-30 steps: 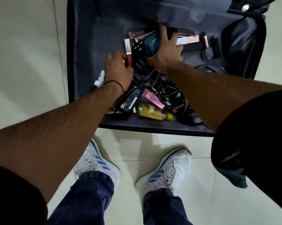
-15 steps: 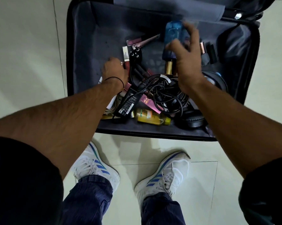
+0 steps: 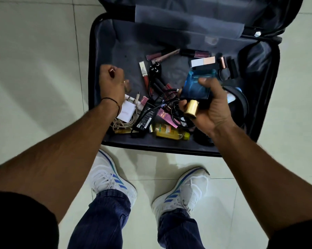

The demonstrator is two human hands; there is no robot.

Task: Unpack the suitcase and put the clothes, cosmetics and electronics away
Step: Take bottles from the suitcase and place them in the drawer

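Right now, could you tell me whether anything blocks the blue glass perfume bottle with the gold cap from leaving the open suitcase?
Nothing visible does. The right hand holds the blue glass perfume bottle above the tangled black cables, and no cable appears caught on it. The dark fabric-lined suitcase lies open.

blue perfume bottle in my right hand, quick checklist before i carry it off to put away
1. Grip: right hand has fingers and thumb curled round the blue bottle - ok.
2. Gold cap on the bottle - ok.
3. Bottle free of the black cables - cannot tell; they lie right behind it.
4. Left hand grips a small maroon-capped item - ok.
5. Place to set it down - cannot tell; none in view.
6. Suitcase emptied - not ok; yellow bottle and black adapter lie inside.
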